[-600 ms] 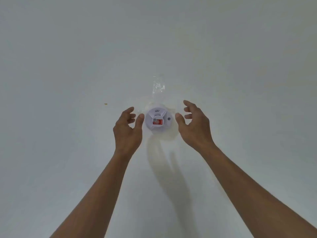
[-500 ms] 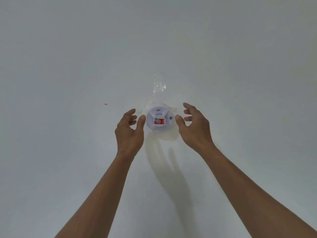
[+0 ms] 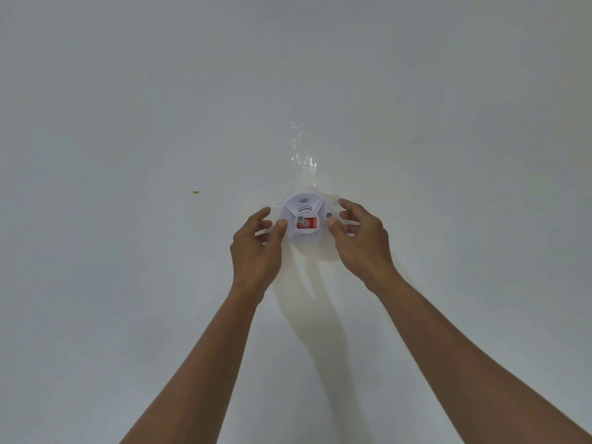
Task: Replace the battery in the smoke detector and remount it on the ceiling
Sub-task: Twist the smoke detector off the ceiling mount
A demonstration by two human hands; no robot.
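The smoke detector (image 3: 304, 222) is a small round white thing. It sits flat against the ceiling, just above the middle of the frame. Its round face points down at the camera. On the face there is a red sticker with a white circle mark, and a tiny grey square sits next to it. Curved grey lines are at the top. A little grey dot is on its right side.

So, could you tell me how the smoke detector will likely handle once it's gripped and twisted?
The smoke detector looks like rigid moulded plastic, so probably stiff and light. Its smooth round rim may slip under the left hand and right hand. The crinkled tape suggests a weak mount.
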